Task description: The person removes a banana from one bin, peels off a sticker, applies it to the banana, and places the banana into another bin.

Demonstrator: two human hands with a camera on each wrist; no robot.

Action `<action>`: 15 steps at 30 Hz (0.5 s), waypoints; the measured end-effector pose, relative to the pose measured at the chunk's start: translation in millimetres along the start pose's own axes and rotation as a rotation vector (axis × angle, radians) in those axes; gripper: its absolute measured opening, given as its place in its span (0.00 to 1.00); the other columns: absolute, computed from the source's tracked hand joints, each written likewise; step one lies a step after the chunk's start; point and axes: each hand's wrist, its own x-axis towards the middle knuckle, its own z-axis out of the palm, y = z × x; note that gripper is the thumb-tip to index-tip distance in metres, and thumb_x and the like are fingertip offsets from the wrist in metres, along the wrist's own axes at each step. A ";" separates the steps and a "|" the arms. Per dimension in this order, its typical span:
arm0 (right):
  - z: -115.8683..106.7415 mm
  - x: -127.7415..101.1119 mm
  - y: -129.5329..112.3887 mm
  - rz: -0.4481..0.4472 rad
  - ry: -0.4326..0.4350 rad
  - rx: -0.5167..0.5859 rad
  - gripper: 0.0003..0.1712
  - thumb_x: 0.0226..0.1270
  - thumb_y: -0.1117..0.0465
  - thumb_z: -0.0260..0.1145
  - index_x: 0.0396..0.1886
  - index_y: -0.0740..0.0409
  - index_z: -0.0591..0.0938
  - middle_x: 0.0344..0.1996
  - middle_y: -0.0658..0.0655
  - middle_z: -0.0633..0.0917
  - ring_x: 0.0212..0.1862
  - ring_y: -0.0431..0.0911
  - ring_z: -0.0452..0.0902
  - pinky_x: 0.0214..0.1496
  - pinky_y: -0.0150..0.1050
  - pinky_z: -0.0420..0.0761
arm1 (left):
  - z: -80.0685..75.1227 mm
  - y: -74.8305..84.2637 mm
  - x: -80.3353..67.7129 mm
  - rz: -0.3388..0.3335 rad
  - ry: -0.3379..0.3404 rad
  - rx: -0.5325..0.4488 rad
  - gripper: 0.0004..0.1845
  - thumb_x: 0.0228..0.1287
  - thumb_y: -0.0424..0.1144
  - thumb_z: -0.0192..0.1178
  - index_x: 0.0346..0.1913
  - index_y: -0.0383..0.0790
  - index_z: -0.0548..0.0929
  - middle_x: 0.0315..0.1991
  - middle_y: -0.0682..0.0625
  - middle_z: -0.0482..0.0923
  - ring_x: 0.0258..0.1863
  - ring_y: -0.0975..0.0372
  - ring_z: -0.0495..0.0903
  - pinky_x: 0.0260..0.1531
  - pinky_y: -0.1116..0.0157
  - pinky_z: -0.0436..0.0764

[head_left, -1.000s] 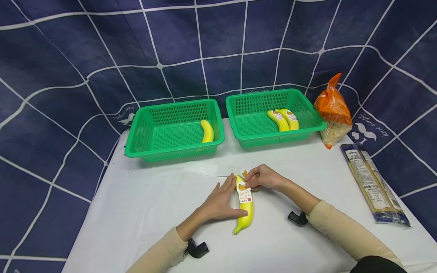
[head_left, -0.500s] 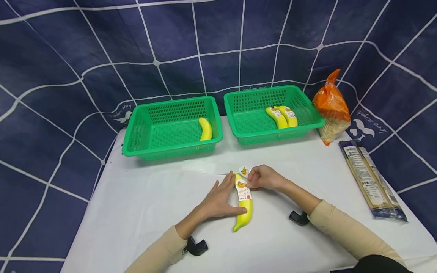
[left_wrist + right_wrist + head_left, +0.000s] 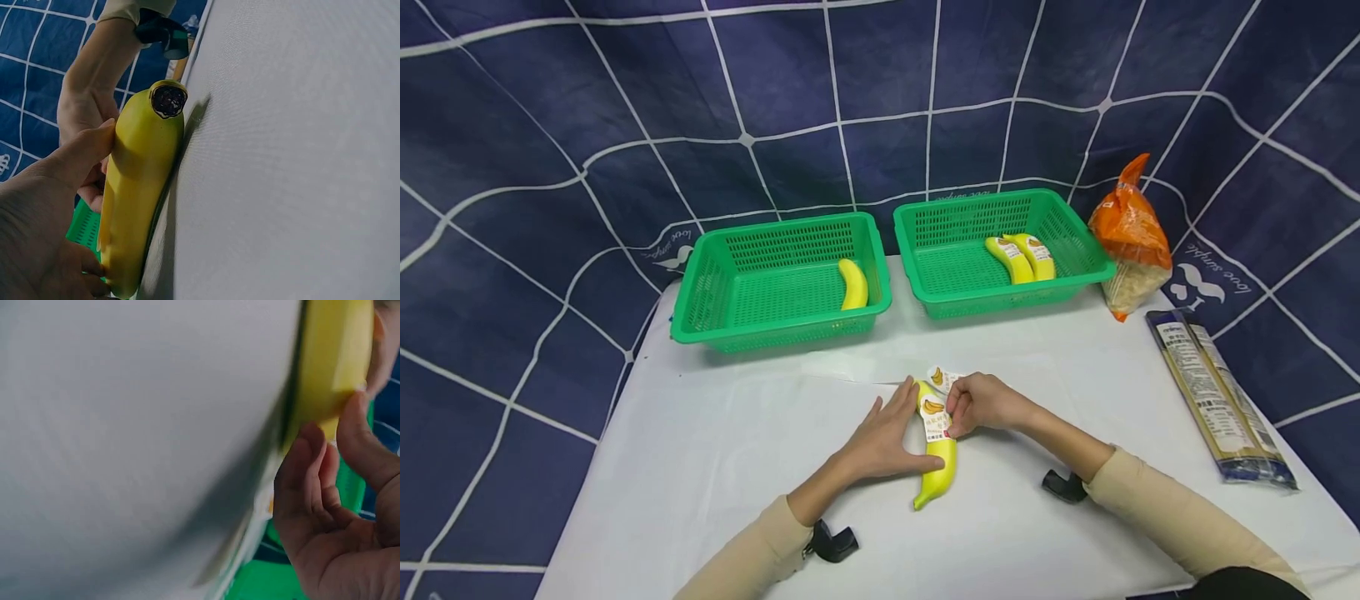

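A yellow banana (image 3: 942, 468) lies on the white table (image 3: 700, 467), with a white paper label (image 3: 934, 419) across its upper half. My left hand (image 3: 895, 433) lies flat against the banana's left side, fingers straight and thumb pressing its flank. The left wrist view shows that thumb (image 3: 75, 156) on the banana (image 3: 140, 187), with the dark blossom end toward the camera. My right hand (image 3: 958, 412) has its fingers curled and pinches the label at the banana's right edge. A loose flap of label (image 3: 940, 375) sticks out by the stem. In the blurred right wrist view, curled fingers (image 3: 312, 487) touch the banana (image 3: 331, 356).
Two green baskets stand at the back. The left one (image 3: 700, 292) holds one banana (image 3: 853, 285), and the right one (image 3: 1078, 250) holds two labelled bananas (image 3: 1021, 258). An orange bag (image 3: 1129, 233) and a long packet (image 3: 1217, 400) lie at the right.
My right hand has slid down along the label toward the banana's middle, with its fingers curling in more. The left hand and the banana have stayed in place.
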 end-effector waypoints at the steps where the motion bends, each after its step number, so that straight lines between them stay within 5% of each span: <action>1: 0.6 -0.8 -0.1 -0.001 -0.004 -0.008 0.17 0.44 0.62 0.81 0.31 0.58 0.81 0.22 0.51 0.83 0.27 0.40 0.76 0.32 0.32 0.75 | 0.0 0.1 -0.3 0.000 0.001 0.001 0.64 0.48 0.72 0.63 0.78 0.38 0.45 0.80 0.47 0.36 0.79 0.57 0.44 0.76 0.46 0.47; 15: 4.7 -13.3 -7.3 -0.134 0.132 -0.145 0.28 0.44 0.56 0.81 0.47 0.65 0.86 0.27 0.48 0.88 0.31 0.35 0.81 0.37 0.31 0.81 | -1.6 2.0 -1.0 -0.013 -0.022 -0.009 0.64 0.49 0.72 0.62 0.78 0.39 0.44 0.80 0.47 0.34 0.79 0.57 0.43 0.77 0.47 0.44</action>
